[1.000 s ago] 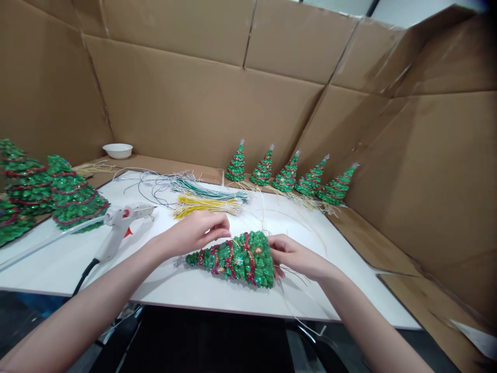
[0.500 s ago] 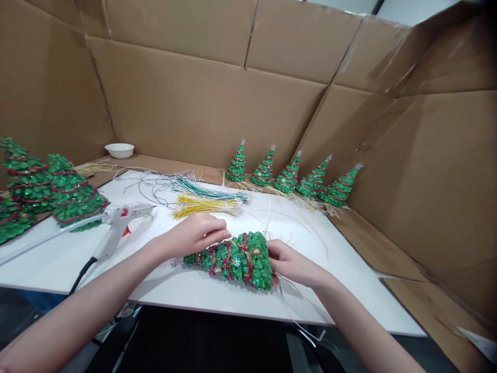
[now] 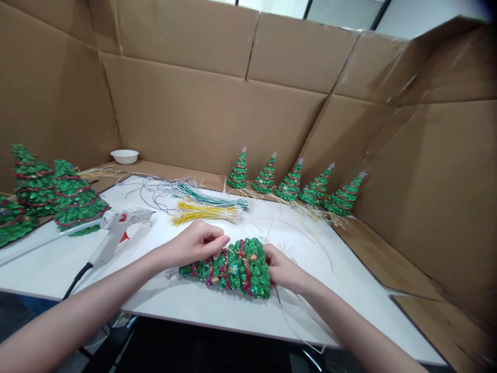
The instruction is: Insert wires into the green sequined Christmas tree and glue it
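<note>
A green decorative Christmas tree [image 3: 243,269] with red garlands and small baubles lies on its side, its tip to the left. My right hand [image 3: 281,267] grips its broad base, with some fingers hidden at or inside the bottom. Thin wires [image 3: 285,311] trail from the base toward the table's front edge. Above the tree's upper side, my left hand [image 3: 205,242] is closed in a pinch. A short, thin yellowish wire [image 3: 229,249] shows at its fingertips, against the branches; its far end is hidden.
A glue gun [image 3: 120,228] rests at the left beside larger trees [image 3: 79,199]. Behind my hands lie bundles of yellow wires [image 3: 205,212] and green wires [image 3: 209,194]. Several small trees [image 3: 291,181] line the back right. A white bowl [image 3: 124,156] stands near the cardboard wall [image 3: 209,114].
My left hand has tightened into a pinch and drawn slightly left along the tree. The tree and right hand have shifted a little; the whole view sits lower in the picture.
</note>
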The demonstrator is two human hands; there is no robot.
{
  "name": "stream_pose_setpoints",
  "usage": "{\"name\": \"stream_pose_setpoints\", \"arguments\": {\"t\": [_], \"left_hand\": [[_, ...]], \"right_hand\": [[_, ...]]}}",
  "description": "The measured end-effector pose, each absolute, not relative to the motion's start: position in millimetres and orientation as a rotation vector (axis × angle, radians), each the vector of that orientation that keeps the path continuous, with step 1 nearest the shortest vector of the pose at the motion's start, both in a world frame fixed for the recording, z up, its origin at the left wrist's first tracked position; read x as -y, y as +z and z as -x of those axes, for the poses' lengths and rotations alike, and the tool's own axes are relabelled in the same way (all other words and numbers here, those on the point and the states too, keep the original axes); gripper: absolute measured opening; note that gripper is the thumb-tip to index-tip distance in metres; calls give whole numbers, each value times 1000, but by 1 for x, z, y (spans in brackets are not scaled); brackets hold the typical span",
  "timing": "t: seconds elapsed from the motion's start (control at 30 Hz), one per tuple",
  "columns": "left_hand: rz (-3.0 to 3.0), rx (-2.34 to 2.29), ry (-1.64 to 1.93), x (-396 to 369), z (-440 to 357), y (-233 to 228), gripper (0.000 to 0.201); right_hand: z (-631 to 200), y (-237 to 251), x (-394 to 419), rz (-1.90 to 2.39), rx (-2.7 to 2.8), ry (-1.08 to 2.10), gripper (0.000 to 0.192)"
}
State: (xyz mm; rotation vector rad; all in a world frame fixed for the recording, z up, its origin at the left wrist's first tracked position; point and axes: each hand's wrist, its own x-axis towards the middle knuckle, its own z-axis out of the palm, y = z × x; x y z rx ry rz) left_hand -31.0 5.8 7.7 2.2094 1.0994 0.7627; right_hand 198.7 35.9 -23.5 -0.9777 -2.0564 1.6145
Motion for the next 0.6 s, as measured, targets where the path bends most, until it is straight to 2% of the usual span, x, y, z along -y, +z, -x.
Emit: {"name": "stream_pose_setpoints", "arguments": {"t": [0.23, 0.47, 0.6], "left_hand": [[-2272, -1156, 726, -4, 21, 7, 36], [-2434, -1095, 804, -1, 26, 11, 41], [-2410, -1053, 844, 1, 36, 16, 24]], "right_hand": [[-190, -24, -37, 895, 2011, 1659, 6], [-191, -31, -30, 919, 1943, 1603, 13], [-192, -33, -29, 956, 1876, 1616, 21]]}}
